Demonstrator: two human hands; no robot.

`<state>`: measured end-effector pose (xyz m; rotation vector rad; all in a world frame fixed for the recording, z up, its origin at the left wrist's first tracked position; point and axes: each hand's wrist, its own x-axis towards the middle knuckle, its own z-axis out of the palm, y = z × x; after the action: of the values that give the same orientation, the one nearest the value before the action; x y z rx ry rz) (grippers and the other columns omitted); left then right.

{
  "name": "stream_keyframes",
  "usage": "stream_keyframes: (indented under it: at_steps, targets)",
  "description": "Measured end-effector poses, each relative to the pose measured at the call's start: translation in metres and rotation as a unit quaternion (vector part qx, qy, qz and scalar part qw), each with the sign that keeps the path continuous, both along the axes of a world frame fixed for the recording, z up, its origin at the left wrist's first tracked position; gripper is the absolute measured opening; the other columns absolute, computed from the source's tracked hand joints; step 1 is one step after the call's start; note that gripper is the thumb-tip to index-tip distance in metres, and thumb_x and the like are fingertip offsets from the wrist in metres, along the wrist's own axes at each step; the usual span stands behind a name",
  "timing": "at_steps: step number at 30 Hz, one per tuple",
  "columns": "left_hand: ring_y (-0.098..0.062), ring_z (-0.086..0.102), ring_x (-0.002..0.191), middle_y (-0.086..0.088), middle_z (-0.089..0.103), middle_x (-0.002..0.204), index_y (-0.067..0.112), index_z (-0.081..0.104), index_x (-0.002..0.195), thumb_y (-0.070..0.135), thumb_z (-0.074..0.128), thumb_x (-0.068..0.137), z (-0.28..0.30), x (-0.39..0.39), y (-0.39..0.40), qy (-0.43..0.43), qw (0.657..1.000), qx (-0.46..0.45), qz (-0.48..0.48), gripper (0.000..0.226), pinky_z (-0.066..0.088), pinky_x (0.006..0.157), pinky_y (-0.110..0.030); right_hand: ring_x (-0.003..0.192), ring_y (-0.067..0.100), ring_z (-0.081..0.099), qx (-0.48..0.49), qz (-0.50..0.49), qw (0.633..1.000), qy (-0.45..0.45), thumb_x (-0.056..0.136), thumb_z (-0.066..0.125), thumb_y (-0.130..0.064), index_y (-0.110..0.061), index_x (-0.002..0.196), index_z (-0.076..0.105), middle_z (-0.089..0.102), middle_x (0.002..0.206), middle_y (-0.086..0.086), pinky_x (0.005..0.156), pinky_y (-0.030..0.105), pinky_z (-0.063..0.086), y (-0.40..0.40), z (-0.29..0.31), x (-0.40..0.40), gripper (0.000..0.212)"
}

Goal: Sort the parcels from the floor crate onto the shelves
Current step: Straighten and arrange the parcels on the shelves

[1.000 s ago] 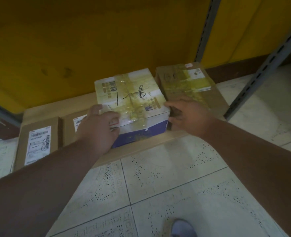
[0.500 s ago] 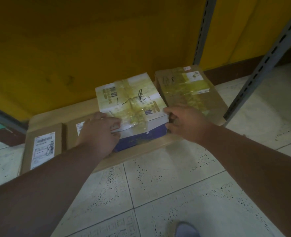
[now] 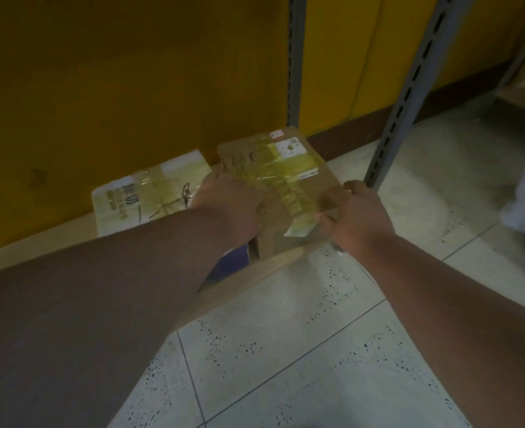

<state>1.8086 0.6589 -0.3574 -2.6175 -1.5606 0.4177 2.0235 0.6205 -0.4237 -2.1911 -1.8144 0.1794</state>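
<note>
1. Brown parcel (image 3: 281, 180), taped yellow, sits on the low shelf board (image 3: 255, 273) beside the white parcel (image 3: 150, 193).
2. I see my left hand (image 3: 227, 208) gripping its left side.
3. My right hand (image 3: 356, 214) grips its right corner, fingers curled.

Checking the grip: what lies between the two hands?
The brown taped parcel, gripped by left hand and right hand, in the head view.

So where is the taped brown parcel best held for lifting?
By its two opposite side edges, one hand from each side. The brown parcel is flat and wide, with neighbours close. Left hand and right hand grip it so.
</note>
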Motion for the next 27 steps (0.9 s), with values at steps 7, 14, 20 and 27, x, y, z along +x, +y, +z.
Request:
stream_keyframes:
  at_steps: [7, 14, 20, 27]
  targets:
    - [-0.030, 0.047, 0.121, -0.003, 0.065, 0.122, 0.030, 0.064, 0.121, 0.055, 0.060, 0.091, -0.020, 0.014, 0.003, 0.038, 0.999, -0.006, -0.011, 0.039, 0.028, 0.110, -0.042, 0.115, 0.027, 0.052, 0.019, -0.006, 0.999, 0.032, 0.092, 0.062, -0.034, -0.019, 0.119, 0.070, 0.058, 0.123, 0.005, 0.097, 0.037, 0.048, 0.007, -0.017, 0.010, 0.031]
    - [-0.028, 0.048, 0.119, -0.002, 0.065, 0.117, 0.026, 0.069, 0.115, 0.058, 0.055, 0.091, -0.027, 0.013, 0.004, 0.043, 0.999, -0.002, -0.005, 0.043, 0.027, 0.110, -0.041, 0.122, 0.027, 0.050, 0.014, 0.022, 0.998, 0.051, 0.093, 0.063, -0.026, -0.017, 0.125, 0.068, 0.056, 0.133, 0.006, 0.102, 0.031, 0.039, 0.021, -0.014, 0.014, 0.033]
    - [-0.028, 0.047, 0.118, -0.004, 0.064, 0.113, 0.026, 0.071, 0.112, 0.058, 0.052, 0.092, -0.030, 0.014, 0.002, 0.036, 0.999, 0.011, 0.002, 0.042, 0.029, 0.109, -0.041, 0.121, 0.027, 0.051, 0.006, 0.026, 0.999, 0.039, 0.093, 0.063, -0.027, -0.019, 0.120, 0.071, 0.057, 0.130, 0.006, 0.101, 0.033, 0.041, 0.024, -0.016, 0.015, 0.030]
    - [-0.027, 0.044, 0.124, -0.003, 0.062, 0.123, 0.027, 0.068, 0.122, 0.054, 0.055, 0.092, -0.027, 0.012, 0.004, 0.024, 0.999, 0.025, 0.007, 0.043, 0.021, 0.115, -0.039, 0.119, 0.025, 0.051, 0.012, 0.015, 0.999, 0.032, 0.094, 0.061, -0.031, -0.020, 0.121, 0.070, 0.056, 0.128, 0.003, 0.101, 0.033, 0.042, 0.019, -0.018, 0.014, 0.030]
